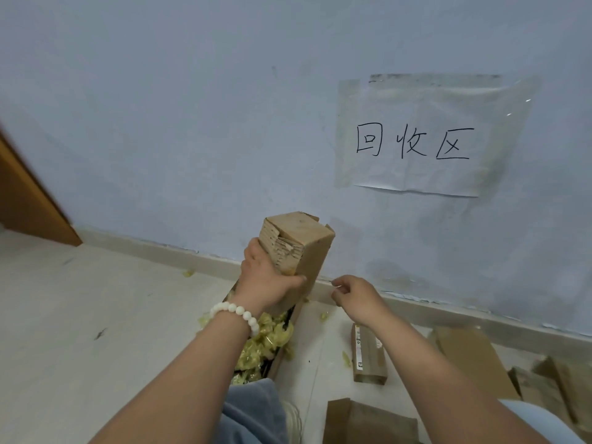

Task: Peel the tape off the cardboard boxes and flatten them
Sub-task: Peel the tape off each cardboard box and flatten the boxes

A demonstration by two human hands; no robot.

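While blue-jeaned knees [256, 408] fill the bottom edge, flattened cardboard pieces [471, 357] lie on the floor to the right, with a small labelled box [368, 357] just beside them. Between the knees and the wall is a pile of crumpled yellowish tape [266, 344], seemingly inside an open carton.

Above that, the left hand [266, 277], with a white bead bracelet [237, 312] on the wrist, wraps around the lower part of a tall cardboard box [298, 248]. It holds the box upright in the air, torn top end up. The right hand [355, 296] is just beside the box's right side, fingertips pinched. It looks like they hold a thin clear tape strip [334, 284], but that is too faint to be sure.

Step in hand is probably peeling tape off this box. To do it well:
- keep the left grip firm and low;
- pull the strip back along the seam at a shallow angle so it comes off whole;
- drop it on the tape pile, then press the box flat.

Behind is a pale wall with a handwritten paper sign [416, 139].
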